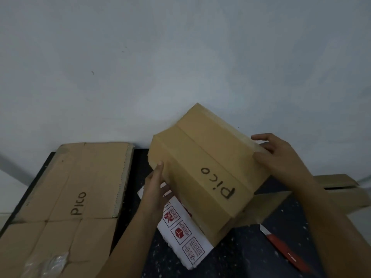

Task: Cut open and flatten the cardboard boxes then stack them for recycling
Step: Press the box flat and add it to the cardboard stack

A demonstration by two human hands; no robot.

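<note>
A tilted brown box [206,165] is gripped by curled fingers of the left hand [155,189] at 9 o'clock and the right hand [275,157] at 3 o'clock, above the worktop [251,247].

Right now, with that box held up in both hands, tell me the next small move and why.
Probably set the closed box down on the dark table and free the right hand for the red cutter. Both hands, the left hand included, are occupied, and the box's seam looks still shut.
</note>
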